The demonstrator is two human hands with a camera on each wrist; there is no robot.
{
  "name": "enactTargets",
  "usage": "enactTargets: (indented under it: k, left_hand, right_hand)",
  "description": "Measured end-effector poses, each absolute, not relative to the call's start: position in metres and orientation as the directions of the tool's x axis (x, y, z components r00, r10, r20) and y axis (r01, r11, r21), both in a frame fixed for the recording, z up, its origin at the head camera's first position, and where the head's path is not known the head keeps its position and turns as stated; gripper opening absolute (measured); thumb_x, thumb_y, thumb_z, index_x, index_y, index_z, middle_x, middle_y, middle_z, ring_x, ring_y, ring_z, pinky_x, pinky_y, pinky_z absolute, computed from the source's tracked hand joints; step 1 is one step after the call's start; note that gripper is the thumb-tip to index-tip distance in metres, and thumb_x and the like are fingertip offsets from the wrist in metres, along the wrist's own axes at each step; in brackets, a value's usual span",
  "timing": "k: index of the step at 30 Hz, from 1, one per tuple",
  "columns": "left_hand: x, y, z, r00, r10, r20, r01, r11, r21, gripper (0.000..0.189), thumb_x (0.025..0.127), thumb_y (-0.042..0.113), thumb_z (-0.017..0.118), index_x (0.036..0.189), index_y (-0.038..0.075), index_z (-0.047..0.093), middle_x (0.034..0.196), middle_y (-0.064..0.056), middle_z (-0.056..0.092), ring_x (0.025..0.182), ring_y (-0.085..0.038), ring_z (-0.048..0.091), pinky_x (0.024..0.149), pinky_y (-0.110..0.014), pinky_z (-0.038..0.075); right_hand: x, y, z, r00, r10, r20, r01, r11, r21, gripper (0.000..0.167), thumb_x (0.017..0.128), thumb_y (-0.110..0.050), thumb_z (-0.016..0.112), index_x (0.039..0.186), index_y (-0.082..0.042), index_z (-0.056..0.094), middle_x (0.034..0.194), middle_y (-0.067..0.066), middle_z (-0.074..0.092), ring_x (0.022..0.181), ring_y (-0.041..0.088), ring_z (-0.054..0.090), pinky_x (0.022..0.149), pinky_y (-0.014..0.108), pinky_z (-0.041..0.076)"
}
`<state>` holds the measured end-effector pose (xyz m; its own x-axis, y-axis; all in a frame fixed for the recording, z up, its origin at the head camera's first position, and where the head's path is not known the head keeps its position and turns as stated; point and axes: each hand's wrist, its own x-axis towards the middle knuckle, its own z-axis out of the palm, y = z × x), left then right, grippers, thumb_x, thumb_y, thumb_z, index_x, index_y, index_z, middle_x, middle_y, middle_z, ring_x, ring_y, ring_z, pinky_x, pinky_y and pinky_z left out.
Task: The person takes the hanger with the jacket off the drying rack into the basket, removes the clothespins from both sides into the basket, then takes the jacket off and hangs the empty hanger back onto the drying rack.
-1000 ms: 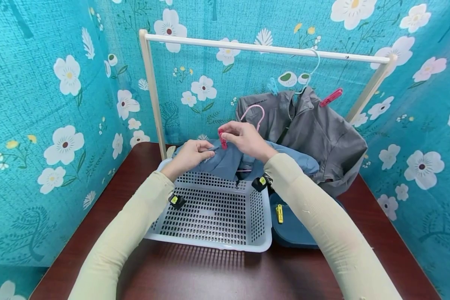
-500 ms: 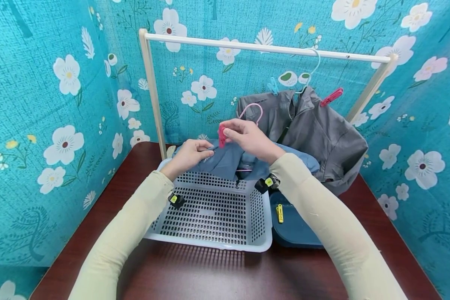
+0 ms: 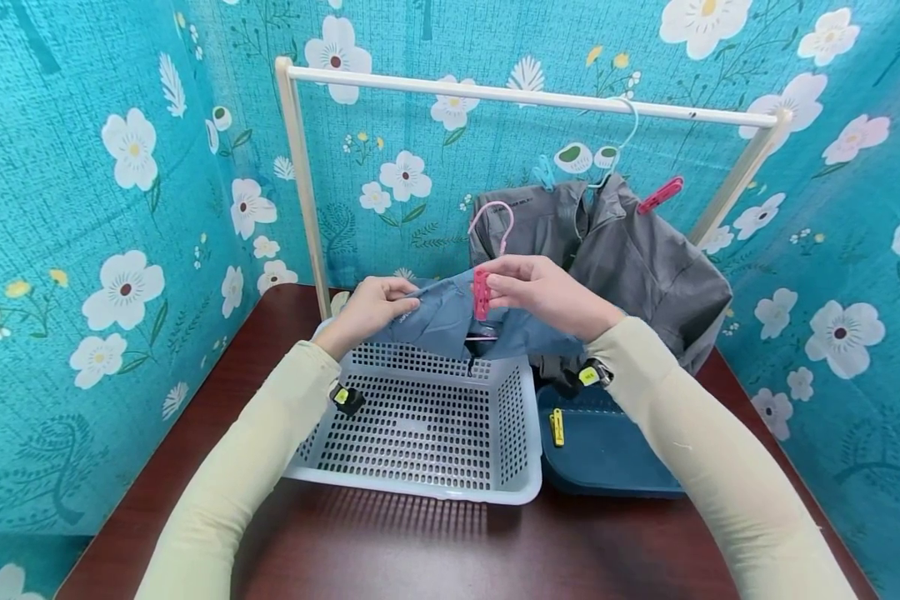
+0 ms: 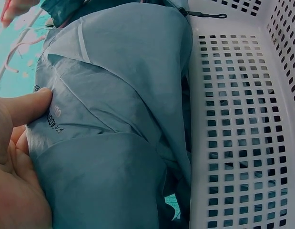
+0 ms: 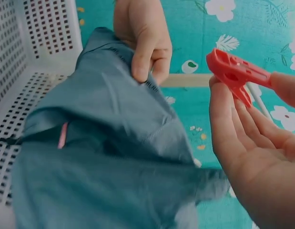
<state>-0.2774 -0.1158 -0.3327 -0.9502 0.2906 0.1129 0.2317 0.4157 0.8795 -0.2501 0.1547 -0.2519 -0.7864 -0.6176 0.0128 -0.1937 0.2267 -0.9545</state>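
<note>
My left hand (image 3: pixel 367 310) pinches the edge of a blue-grey jacket (image 3: pixel 441 321) between thumb and fingers, beside its printed lettering (image 4: pixel 55 125). My right hand (image 3: pixel 551 293) holds a red clothespin (image 5: pixel 233 69) between thumb and fingers. In the right wrist view the clothespin is apart from the cloth; in the head view it overlaps the jacket near the collar. From the jacket's neck rises the hook of a pink hanger (image 3: pixel 492 205), unattached to the rail. The jacket hangs over the far rim of a pale plastic basket (image 3: pixel 412 492).
A wooden rack with a white rail (image 3: pixel 450 89) stands behind. On a light-blue hanger (image 3: pixel 633 125) hangs a grey jacket (image 3: pixel 645 258), with a red clothespin (image 3: pixel 662 195) and a blue clothespin (image 3: pixel 544 172) at its shoulders. Yellow clothespins (image 3: pixel 557 427) lie in a dark blue tray (image 3: pixel 622 479).
My right hand has moved right with the clothespin, away from my left hand and toward the jacket's collar. The hanger hook has shifted slightly left. My left hand keeps its pinch on the jacket.
</note>
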Motion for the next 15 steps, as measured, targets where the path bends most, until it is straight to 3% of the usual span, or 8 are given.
enactTargets:
  k: [9, 15]
  left_hand:
    - [-0.278, -0.119, -0.334, -0.956, 0.273, 0.105, 0.21, 0.391, 0.896, 0.02, 0.093, 0.015, 0.062, 0.11, 0.007, 0.069, 0.108, -0.011, 0.068, 0.099, -0.021, 0.062, 0.08, -0.037, 0.048]
    - [-0.278, -0.122, -0.333, -0.955, 0.275, 0.11, 0.209, 0.363, 0.908, 0.021, 0.093, 0.015, 0.062, 0.111, 0.004, 0.068, 0.106, -0.012, 0.069, 0.095, -0.021, 0.062, 0.077, -0.033, 0.047]
  right_hand:
    - [-0.247, 0.196, -0.266, -0.77, -0.627, -0.12, -0.118, 0.325, -0.938, 0.048, 0.099, -0.022, 0.052, 0.137, 0.006, 0.04, 0.126, 0.02, 0.052, 0.111, 0.025, 0.057, 0.093, 0.036, 0.045]
    - [-0.247, 0.223, -0.284, -0.736, -0.649, -0.194, -0.097, 0.384, -0.918, 0.05, 0.099, -0.025, 0.052, 0.136, 0.008, 0.041, 0.121, 0.019, 0.054, 0.107, 0.025, 0.06, 0.092, 0.038, 0.046]
